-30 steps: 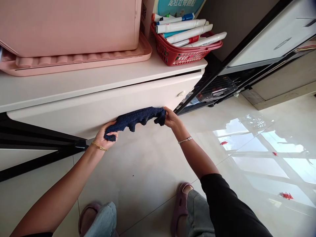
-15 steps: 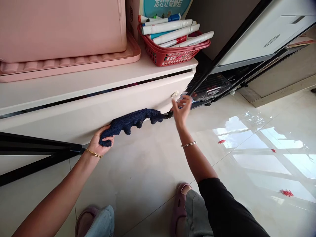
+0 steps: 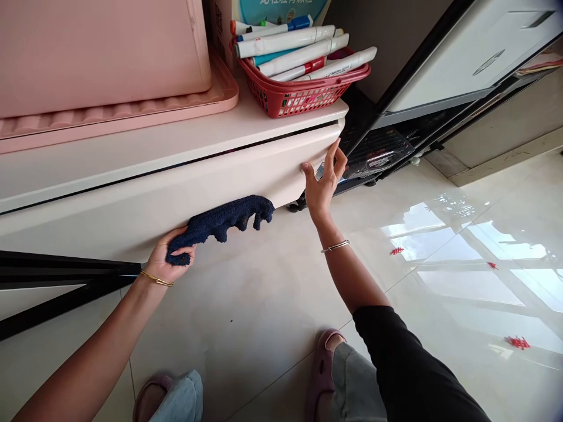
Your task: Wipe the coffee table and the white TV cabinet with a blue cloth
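Note:
My left hand (image 3: 169, 256) is closed on one end of a dark blue cloth (image 3: 229, 218), probably a towel. The rest of the cloth lies along the lower edge of a white drawer front (image 3: 176, 193), its edge hanging in folds. At the right end of that front, my right hand (image 3: 323, 184) has its fingers apart. Its thumb and fingertips rest against the drawer front near the corner, and nothing shows in its grasp. A narrow dark gap runs between the drawer front and the white cabinet top (image 3: 132, 153) above.
A red basket (image 3: 299, 97) of markers stands at the cabinet's right corner, beside a pink box (image 3: 101, 53) on a pink base. Black frame legs (image 3: 65, 275) cross at lower left. A dark rack (image 3: 373, 152) stands right. Small red bits (image 3: 518, 342) lie on the tiles.
The gap above the drawer front has narrowed. My right hand has come up against the front's right end, fingers spreading. The cloth's far end has drawn left, my left hand still gripping it.

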`<state>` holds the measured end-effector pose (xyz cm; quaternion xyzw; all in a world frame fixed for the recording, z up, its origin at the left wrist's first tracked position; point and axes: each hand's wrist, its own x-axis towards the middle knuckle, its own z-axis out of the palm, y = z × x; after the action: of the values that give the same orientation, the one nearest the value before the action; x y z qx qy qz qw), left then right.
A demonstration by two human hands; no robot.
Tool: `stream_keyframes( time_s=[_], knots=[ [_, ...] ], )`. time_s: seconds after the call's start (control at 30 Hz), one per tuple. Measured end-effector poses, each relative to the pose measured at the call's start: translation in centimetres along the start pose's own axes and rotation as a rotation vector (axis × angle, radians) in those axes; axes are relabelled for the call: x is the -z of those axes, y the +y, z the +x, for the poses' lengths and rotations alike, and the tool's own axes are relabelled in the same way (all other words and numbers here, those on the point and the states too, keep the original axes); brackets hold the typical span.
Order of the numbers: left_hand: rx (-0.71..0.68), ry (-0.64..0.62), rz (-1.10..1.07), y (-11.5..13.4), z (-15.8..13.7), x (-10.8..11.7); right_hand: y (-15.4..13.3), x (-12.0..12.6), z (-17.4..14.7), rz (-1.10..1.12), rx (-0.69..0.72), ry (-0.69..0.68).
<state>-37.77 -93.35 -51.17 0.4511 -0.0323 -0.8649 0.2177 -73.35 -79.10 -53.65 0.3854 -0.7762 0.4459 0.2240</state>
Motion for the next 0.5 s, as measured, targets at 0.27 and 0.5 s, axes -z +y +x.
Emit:
stream_keyframes(
  time_s=[0.27, 0.5],
  knots=[
    [-0.019, 0.002, -0.009, -0.2, 0.0, -0.2, 1.3, 1.3, 1.2, 0.074, 0.047, -0.027],
    [-0.007, 0.035, -0.02, -0.5, -0.1, 0.0, 1.5, 2.2, 5.0, 0.562, -0.126, -0.163]
  ],
)
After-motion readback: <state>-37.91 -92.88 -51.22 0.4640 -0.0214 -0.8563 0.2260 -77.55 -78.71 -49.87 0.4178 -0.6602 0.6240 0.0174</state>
